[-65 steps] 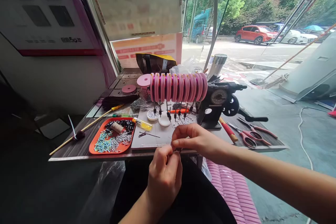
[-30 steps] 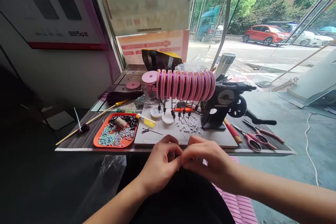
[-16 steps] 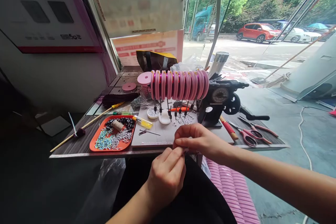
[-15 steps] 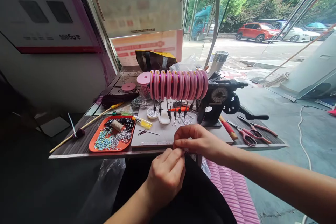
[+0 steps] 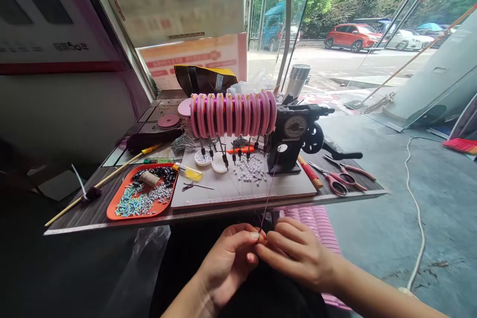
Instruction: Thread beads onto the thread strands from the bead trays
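1. The left hand (image 5: pixel 231 261) pinches a thin purplish thread (image 5: pixel 267 203) between thumb and forefinger.
2. The right hand (image 5: pixel 298 253) is bunched against those fingertips; whether it grips the thread too, I cannot tell.
3. Both hands meet over the lap, just off the front edge of the worktop (image 5: pixel 93 212).
4. The thread runs from the fingers up past that edge, over the board (image 5: pixel 294 188), towards the black crank stand (image 5: pixel 286 151); its far end is unclear.
5. Pink spools (image 5: pixel 233 115) hang beside the stand, with loose beads (image 5: pixel 251 169) on the board below.
6. The step in hand looks like close fingertip work on the thread, perhaps a knot or a threading; the detail is too small to tell.
7. The next move seems to call for a firm left pinch, light tension and fine right-hand fingering.
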Available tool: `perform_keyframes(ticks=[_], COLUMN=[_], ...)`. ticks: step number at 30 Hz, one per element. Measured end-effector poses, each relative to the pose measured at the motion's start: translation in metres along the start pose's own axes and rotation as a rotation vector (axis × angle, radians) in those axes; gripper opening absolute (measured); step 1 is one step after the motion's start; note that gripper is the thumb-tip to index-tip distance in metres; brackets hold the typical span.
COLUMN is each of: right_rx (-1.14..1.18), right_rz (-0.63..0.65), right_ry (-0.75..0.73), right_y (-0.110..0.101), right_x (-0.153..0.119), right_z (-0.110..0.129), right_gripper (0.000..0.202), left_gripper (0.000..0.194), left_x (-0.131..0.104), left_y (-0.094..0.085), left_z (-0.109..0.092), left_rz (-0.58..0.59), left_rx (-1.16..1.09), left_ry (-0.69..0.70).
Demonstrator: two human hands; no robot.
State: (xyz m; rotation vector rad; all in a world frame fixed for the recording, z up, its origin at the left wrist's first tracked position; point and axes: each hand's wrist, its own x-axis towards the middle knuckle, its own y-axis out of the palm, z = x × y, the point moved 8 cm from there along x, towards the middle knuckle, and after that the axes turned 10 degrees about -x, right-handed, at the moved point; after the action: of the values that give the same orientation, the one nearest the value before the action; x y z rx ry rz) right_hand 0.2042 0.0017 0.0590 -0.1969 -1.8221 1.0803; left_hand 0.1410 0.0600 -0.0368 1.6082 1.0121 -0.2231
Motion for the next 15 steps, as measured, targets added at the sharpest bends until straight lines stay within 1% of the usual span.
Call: perform_keyframes(ticks=[2,4,6,7,8,10,12,13,14,15], right_rx=[-0.01,0.013,0.085,0.152,0.248,0.526,0.88,1.045,1.171,1.242], right_rz=[-0.043,-0.056,-0.046,-0.044,-0.046,-0.038,0.022,0.067,0.105,0.126], right_ry=[-0.01,-0.007,0.06,0.142,0.258,0.564,0.868,0.985,1.07,1.124], right_y=[0.002,0.005,0.009,0.011,0.014,0.025,0.044,0.053,0.059,0.06], right_x=[-0.001,-0.002,-0.006,-0.009,-0.012,-0.025,-0.041,-0.048,-0.052,-0.055], right_z=[0.001,0.001,-0.002,-0.005,-0.011,-0.024,-0.028,-0.025,-0.02,-0.017], right_gripper=[0.025,0.028,0.031,0.031,0.03,0.023,0.021,0.023,0.025,0.027], left_gripper=[0.01,0.011,0.01,0.009,0.008,0.008,0.003,0.005,0.01,0.013], left_x=[-0.001,-0.002,-0.003,-0.003,-0.003,-0.003,-0.004,-0.005,-0.008,-0.011], left_y=[0.001,0.001,-0.001,-0.002,-0.002,-0.001,0.005,0.01,0.015,0.021], left_z=[0.003,0.005,0.006,0.007,0.006,0.005,-0.002,-0.008,-0.016,-0.024], left_rz=[-0.017,-0.038,-0.05,-0.052,-0.048,-0.017,0.055,0.097,0.13,0.145], left_rx=[-0.016,-0.024,-0.033,-0.037,-0.037,0.003,0.155,0.283,0.437,0.599], left_ry=[-0.021,-0.04,-0.04,-0.035,-0.027,-0.012,0.038,0.106,0.204,0.328])
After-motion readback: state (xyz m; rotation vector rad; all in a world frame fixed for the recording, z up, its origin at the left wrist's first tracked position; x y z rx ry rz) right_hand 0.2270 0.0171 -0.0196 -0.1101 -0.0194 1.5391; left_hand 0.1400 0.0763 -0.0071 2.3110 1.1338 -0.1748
